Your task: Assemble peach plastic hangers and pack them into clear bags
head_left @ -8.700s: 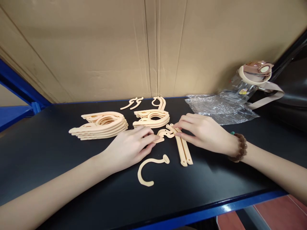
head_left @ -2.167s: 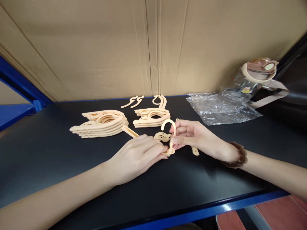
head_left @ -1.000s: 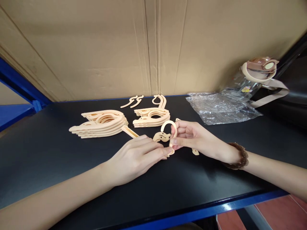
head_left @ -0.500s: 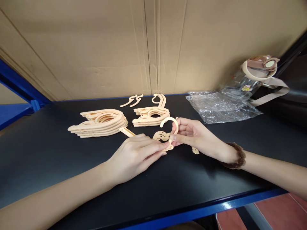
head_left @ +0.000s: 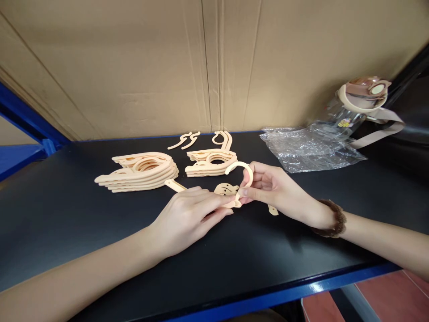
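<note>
Between the fingers and thumb of my right hand (head_left: 268,185) is a cream plastic hanger hook (head_left: 246,169), its curve upright and opening to the left. My left hand (head_left: 192,214) pinches a cream hanger arm (head_left: 174,185) at the hook's base; the arm's far end sticks out past the knuckles. Hook and arm touch where my fingertips meet, but the joint is partly covered. Just behind the fingertips lie flat cream pieces with small holes (head_left: 226,189). Another cream piece (head_left: 272,210) shows under my right hand, mostly hidden.
A stack of folded hangers (head_left: 144,174) lies at left, a smaller stack (head_left: 211,163) at centre. Loose hooks (head_left: 190,141) are behind them. At right a crinkled clear plastic bag (head_left: 311,147) lies by a strapped bottle (head_left: 355,107). Cardboard (head_left: 134,67) walls the back of the black table (head_left: 208,281).
The hook has tilted and shifted slightly to the right with my right hand. The hanger arm's far end has moved a little to the left. Everything else stays put.
</note>
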